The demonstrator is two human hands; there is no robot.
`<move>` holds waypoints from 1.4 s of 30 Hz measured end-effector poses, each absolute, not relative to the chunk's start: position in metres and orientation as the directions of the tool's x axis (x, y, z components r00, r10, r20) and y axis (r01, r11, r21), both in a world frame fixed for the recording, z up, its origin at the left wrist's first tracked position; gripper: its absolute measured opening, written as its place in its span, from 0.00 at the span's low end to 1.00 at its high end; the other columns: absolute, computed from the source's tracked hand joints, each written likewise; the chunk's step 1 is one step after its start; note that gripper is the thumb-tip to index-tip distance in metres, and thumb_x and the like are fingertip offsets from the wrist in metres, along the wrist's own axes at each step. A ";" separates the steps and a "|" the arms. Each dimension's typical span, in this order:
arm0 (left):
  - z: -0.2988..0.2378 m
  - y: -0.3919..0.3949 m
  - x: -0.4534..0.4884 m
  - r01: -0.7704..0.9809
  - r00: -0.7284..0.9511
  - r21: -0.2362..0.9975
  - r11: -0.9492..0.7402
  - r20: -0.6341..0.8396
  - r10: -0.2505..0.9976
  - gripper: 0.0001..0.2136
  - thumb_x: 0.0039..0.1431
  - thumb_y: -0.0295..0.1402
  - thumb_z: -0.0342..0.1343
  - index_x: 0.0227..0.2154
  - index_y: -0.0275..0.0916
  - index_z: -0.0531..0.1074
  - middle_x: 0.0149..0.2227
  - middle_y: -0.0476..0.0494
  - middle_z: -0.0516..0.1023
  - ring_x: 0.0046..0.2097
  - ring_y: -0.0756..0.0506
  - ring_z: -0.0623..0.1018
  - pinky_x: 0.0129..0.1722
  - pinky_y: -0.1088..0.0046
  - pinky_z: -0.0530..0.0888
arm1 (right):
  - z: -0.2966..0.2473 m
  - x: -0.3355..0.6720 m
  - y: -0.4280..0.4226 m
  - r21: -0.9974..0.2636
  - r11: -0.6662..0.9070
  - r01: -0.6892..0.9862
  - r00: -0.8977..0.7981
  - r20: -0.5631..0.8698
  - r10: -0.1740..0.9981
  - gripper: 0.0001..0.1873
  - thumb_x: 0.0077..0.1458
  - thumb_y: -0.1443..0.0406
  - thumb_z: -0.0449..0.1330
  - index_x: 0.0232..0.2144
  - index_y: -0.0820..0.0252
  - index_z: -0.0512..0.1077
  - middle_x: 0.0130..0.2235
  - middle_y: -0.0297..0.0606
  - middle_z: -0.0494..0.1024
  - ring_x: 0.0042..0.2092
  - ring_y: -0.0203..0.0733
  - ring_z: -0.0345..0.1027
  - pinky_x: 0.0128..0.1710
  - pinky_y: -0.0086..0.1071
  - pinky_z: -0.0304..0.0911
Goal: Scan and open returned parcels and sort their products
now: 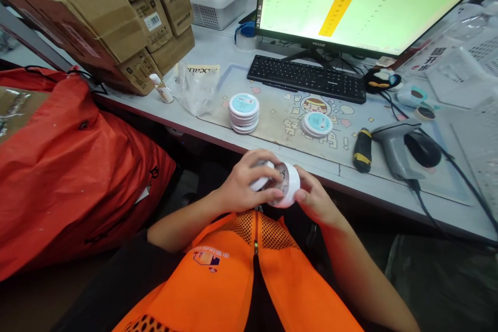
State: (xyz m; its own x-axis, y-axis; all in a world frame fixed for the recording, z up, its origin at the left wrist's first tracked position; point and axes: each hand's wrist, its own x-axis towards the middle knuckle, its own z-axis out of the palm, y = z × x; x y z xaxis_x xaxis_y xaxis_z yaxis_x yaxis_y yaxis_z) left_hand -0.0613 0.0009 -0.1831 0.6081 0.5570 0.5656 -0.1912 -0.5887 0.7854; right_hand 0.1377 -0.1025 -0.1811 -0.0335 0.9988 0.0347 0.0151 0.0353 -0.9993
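Note:
Just in front of the desk edge, a round white and clear plastic jar (288,185) is held on its side between my two hands. My left hand (254,179) wraps around its left part, fingers over the clear middle. From the right, my right hand (314,194) grips the white end with thumb and fingers. Dark print shows through the clear part; the left end is partly hidden by my fingers. Nearest on the desk are a taller stack of flat white discs with light blue labels (244,112) and a lower stack of similar discs (317,124).
A black keyboard (307,78) lies below the monitor (350,5). On the right are a yellow-black handle (362,150) and a barcode scanner (397,148) with its cable. Crumpled clear plastic (196,88), a small bottle (161,88), cardboard boxes (101,15) and a red bag (78,181) are leftward.

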 end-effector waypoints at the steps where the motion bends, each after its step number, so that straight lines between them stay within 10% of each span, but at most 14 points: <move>1: -0.185 -0.002 -0.058 -0.267 0.539 0.868 -0.419 0.495 0.681 0.17 0.61 0.49 0.68 0.44 0.42 0.80 0.52 0.39 0.78 0.56 0.37 0.76 0.60 0.58 0.71 | -0.183 0.135 -0.103 -0.994 0.095 0.053 0.004 0.095 0.995 0.28 0.55 0.42 0.69 0.45 0.55 0.70 0.49 0.45 0.80 0.48 0.49 0.78 0.46 0.41 0.76; 4: -0.189 -0.012 -0.047 -0.456 0.517 0.866 0.204 0.071 0.853 0.30 0.66 0.62 0.53 0.56 0.43 0.75 0.59 0.37 0.76 0.56 0.38 0.77 0.58 0.60 0.73 | -0.186 0.127 -0.103 -0.901 0.288 0.325 0.029 0.314 0.949 0.21 0.56 0.56 0.72 0.45 0.54 0.68 0.67 0.53 0.68 0.67 0.56 0.66 0.62 0.49 0.69; 7: -0.193 -0.022 -0.037 -0.479 0.593 0.745 0.465 -0.115 0.797 0.36 0.64 0.67 0.49 0.61 0.44 0.73 0.65 0.38 0.72 0.59 0.37 0.76 0.58 0.61 0.74 | -0.187 0.122 -0.098 -0.692 0.401 0.600 -0.141 0.402 0.905 0.15 0.59 0.63 0.69 0.41 0.56 0.67 0.72 0.57 0.61 0.73 0.58 0.56 0.66 0.53 0.65; 22: -0.197 -0.020 -0.031 -0.223 0.541 0.966 0.130 0.011 0.841 0.36 0.69 0.65 0.39 0.60 0.39 0.71 0.56 0.37 0.78 0.53 0.38 0.77 0.55 0.60 0.74 | -0.173 0.109 -0.090 -0.173 0.408 0.897 -0.314 0.402 0.860 0.11 0.59 0.69 0.63 0.43 0.63 0.67 0.62 0.71 0.69 0.64 0.69 0.69 0.53 0.55 0.77; 28: -0.196 -0.009 -0.042 -0.407 0.675 0.884 0.230 0.122 0.728 0.29 0.63 0.49 0.63 0.62 0.42 0.68 0.59 0.38 0.74 0.54 0.39 0.76 0.56 0.64 0.73 | -0.153 0.119 -0.090 -0.299 0.460 0.836 -0.310 0.434 0.846 0.10 0.59 0.66 0.64 0.39 0.58 0.65 0.65 0.66 0.68 0.65 0.64 0.68 0.55 0.51 0.76; 37: -0.180 -0.016 -0.049 -0.416 0.591 0.909 -0.013 0.282 0.756 0.21 0.68 0.43 0.57 0.60 0.42 0.68 0.67 0.38 0.69 0.65 0.35 0.71 0.66 0.57 0.66 | -0.146 0.124 -0.095 -0.433 0.501 0.749 -0.272 0.489 0.829 0.14 0.56 0.67 0.68 0.41 0.56 0.67 0.66 0.60 0.67 0.67 0.60 0.66 0.58 0.49 0.73; 42: -0.182 -0.019 -0.046 -0.521 0.614 0.840 0.152 0.245 0.750 0.22 0.69 0.48 0.55 0.59 0.43 0.69 0.67 0.38 0.69 0.65 0.35 0.72 0.65 0.56 0.67 | -0.142 0.121 -0.096 -0.440 0.495 0.749 -0.261 0.490 0.832 0.15 0.56 0.65 0.68 0.40 0.56 0.66 0.67 0.62 0.67 0.67 0.61 0.66 0.58 0.49 0.73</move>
